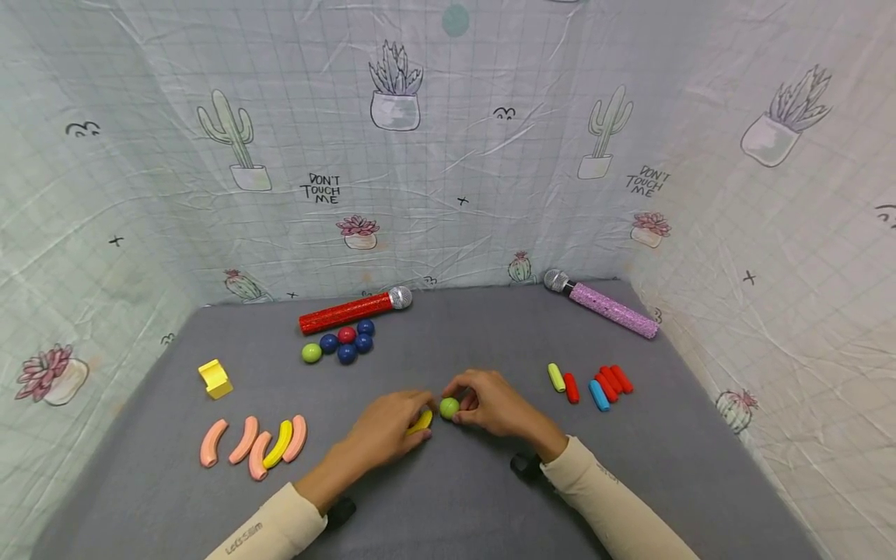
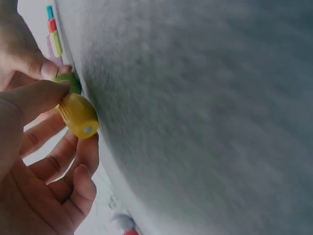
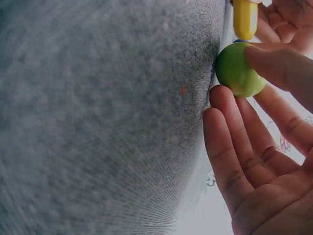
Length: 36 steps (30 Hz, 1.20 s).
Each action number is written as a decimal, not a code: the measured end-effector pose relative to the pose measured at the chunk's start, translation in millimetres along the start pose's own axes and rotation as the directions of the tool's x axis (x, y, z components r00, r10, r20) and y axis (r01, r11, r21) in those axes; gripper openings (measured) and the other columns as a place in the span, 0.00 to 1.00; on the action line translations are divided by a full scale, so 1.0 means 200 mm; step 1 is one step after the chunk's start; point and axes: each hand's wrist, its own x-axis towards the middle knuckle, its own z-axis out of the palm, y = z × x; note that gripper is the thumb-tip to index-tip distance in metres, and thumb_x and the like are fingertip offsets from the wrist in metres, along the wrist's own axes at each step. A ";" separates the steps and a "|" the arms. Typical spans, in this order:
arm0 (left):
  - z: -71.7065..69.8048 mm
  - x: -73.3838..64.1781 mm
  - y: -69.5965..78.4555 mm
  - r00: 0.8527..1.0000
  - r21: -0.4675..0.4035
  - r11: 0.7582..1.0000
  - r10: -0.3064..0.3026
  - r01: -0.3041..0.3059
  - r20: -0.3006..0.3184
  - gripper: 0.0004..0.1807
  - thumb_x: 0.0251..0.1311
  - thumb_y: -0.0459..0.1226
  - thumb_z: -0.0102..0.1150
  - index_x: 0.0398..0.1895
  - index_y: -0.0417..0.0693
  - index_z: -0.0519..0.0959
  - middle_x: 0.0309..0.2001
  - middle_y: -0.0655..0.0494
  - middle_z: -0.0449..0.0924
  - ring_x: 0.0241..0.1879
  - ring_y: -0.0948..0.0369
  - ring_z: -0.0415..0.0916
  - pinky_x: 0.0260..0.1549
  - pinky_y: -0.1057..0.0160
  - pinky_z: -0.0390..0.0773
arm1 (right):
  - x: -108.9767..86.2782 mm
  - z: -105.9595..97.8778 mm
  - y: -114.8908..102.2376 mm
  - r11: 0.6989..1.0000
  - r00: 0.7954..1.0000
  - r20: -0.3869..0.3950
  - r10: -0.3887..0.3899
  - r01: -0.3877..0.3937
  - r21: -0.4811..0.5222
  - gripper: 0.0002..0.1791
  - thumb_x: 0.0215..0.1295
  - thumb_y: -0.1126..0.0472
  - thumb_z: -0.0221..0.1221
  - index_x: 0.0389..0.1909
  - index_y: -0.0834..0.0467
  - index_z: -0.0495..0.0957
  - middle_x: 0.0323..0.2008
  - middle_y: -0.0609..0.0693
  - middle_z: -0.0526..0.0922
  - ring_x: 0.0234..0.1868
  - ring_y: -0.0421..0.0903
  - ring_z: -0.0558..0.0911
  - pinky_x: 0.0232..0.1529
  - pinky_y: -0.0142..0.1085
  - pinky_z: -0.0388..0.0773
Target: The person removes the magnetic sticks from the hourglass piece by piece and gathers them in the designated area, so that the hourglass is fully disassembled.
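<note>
In the middle of the grey table, my left hand [image 1: 381,428] pinches a yellow toy banana [image 2: 79,116] between thumb and fingers, low over the surface. Close to its right, my right hand [image 1: 493,404] grips a green ball [image 3: 238,71] by thumb and fingertips. In the head view, only a narrow gap separates the ball from the banana. To the left of the left hand lie another yellow toy banana [image 1: 278,444] and several pink curved pieces [image 1: 210,443].
A red microphone [image 1: 346,313] lies behind a cluster of balls, including a blue ball [image 1: 347,353]. At the back right rests a pink glittery microphone [image 1: 612,309]. Short cylinders, one a blue cylinder [image 1: 599,395], lie at right. A yellow block [image 1: 215,379] is at left. Printed cloth surrounds the table.
</note>
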 end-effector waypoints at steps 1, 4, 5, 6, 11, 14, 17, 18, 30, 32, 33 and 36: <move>-0.01 -0.01 -0.01 1.000 -0.026 0.999 -0.022 0.022 0.005 0.17 0.62 0.41 0.77 0.53 0.52 0.84 0.35 0.63 0.81 0.31 0.69 0.72 0.32 0.66 0.73 | 0.00 0.00 0.00 1.000 1.000 0.000 -0.001 0.001 0.001 0.17 0.63 0.65 0.75 0.52 0.56 0.87 0.44 0.50 0.87 0.37 0.40 0.87 0.40 0.29 0.83; -0.04 -0.06 -0.05 0.996 -0.070 0.994 -0.085 0.087 0.018 0.15 0.64 0.41 0.75 0.52 0.54 0.85 0.33 0.64 0.79 0.30 0.69 0.70 0.30 0.67 0.70 | 0.00 0.00 0.01 1.000 1.000 -0.006 -0.001 0.001 -0.002 0.16 0.63 0.65 0.75 0.51 0.55 0.87 0.44 0.49 0.87 0.37 0.40 0.86 0.40 0.29 0.83; -0.06 -0.07 -0.06 0.994 -0.078 0.991 -0.106 0.107 0.020 0.14 0.64 0.41 0.75 0.52 0.54 0.85 0.33 0.65 0.78 0.30 0.69 0.71 0.30 0.67 0.70 | 0.00 0.01 0.01 1.000 1.000 -0.007 -0.002 0.002 -0.001 0.16 0.62 0.65 0.75 0.51 0.55 0.87 0.44 0.48 0.87 0.37 0.40 0.86 0.39 0.29 0.83; -0.07 -0.09 -0.07 0.991 -0.084 0.988 -0.130 0.132 0.024 0.14 0.65 0.41 0.75 0.51 0.54 0.85 0.33 0.65 0.78 0.30 0.68 0.71 0.30 0.67 0.70 | 0.00 0.01 0.01 1.000 1.000 -0.009 -0.003 0.003 0.001 0.16 0.62 0.65 0.75 0.51 0.55 0.87 0.44 0.48 0.87 0.37 0.39 0.86 0.39 0.29 0.83; -0.16 -0.19 -0.15 0.962 -0.071 0.959 -0.270 0.273 0.042 0.13 0.64 0.43 0.75 0.49 0.57 0.85 0.31 0.66 0.76 0.30 0.66 0.71 0.30 0.66 0.69 | 0.01 0.00 0.00 1.000 1.000 -0.009 -0.003 0.003 0.005 0.16 0.62 0.65 0.75 0.51 0.55 0.87 0.43 0.48 0.87 0.37 0.39 0.85 0.40 0.29 0.83; -0.20 -0.25 -0.20 0.938 -0.024 0.938 -0.344 0.345 0.036 0.14 0.63 0.44 0.76 0.49 0.57 0.84 0.29 0.66 0.74 0.29 0.67 0.69 0.29 0.65 0.68 | 0.01 0.00 0.00 1.000 1.000 -0.006 -0.005 0.005 0.002 0.16 0.62 0.65 0.76 0.50 0.55 0.87 0.44 0.49 0.87 0.38 0.40 0.86 0.40 0.29 0.83; -0.23 -0.31 -0.25 0.930 0.034 0.930 -0.367 0.367 0.009 0.14 0.62 0.44 0.77 0.49 0.55 0.85 0.28 0.64 0.74 0.30 0.65 0.69 0.28 0.64 0.67 | 0.02 0.01 -0.01 1.000 1.000 -0.003 -0.015 0.015 -0.006 0.15 0.62 0.64 0.75 0.50 0.55 0.87 0.43 0.49 0.87 0.38 0.41 0.86 0.41 0.29 0.83; -0.23 -0.33 -0.26 0.933 0.059 0.931 -0.360 0.360 -0.004 0.14 0.62 0.43 0.77 0.48 0.54 0.85 0.29 0.63 0.76 0.31 0.63 0.70 0.29 0.62 0.69 | 0.02 0.01 -0.01 1.000 1.000 -0.002 -0.015 0.015 -0.011 0.15 0.63 0.64 0.75 0.50 0.55 0.87 0.42 0.48 0.87 0.38 0.40 0.86 0.40 0.29 0.83; -0.27 -0.41 -0.32 0.955 0.209 0.932 -0.287 0.295 -0.071 0.15 0.57 0.44 0.80 0.43 0.50 0.87 0.33 0.58 0.80 0.34 0.60 0.66 0.35 0.58 0.68 | 0.26 0.06 -0.08 1.000 0.998 -0.063 -0.004 0.004 0.002 0.13 0.64 0.62 0.75 0.49 0.56 0.87 0.42 0.49 0.89 0.37 0.38 0.86 0.40 0.31 0.83; -0.28 -0.42 -0.31 0.958 0.209 0.936 -0.272 0.285 -0.089 0.15 0.56 0.43 0.81 0.42 0.49 0.87 0.31 0.59 0.79 0.33 0.61 0.65 0.35 0.59 0.68 | 0.34 0.07 -0.09 1.000 0.996 -0.081 0.023 -0.023 -0.007 0.14 0.65 0.61 0.75 0.50 0.55 0.87 0.42 0.48 0.89 0.38 0.38 0.86 0.41 0.32 0.83; -0.28 -0.42 -0.31 0.959 0.210 0.937 -0.266 0.280 -0.096 0.14 0.56 0.42 0.81 0.42 0.49 0.87 0.31 0.59 0.79 0.32 0.61 0.65 0.34 0.59 0.68 | 0.37 0.07 -0.09 0.999 0.995 -0.093 0.036 -0.037 -0.012 0.14 0.65 0.61 0.75 0.50 0.55 0.87 0.42 0.48 0.89 0.38 0.38 0.86 0.41 0.33 0.83; -0.28 -0.42 -0.31 0.961 0.213 0.939 -0.252 0.271 -0.111 0.14 0.55 0.42 0.82 0.41 0.49 0.87 0.29 0.60 0.77 0.31 0.62 0.64 0.34 0.59 0.68 | 0.49 0.09 -0.09 0.997 0.988 -0.137 0.073 -0.077 -0.024 0.14 0.65 0.59 0.75 0.49 0.55 0.87 0.43 0.48 0.89 0.40 0.41 0.86 0.44 0.35 0.83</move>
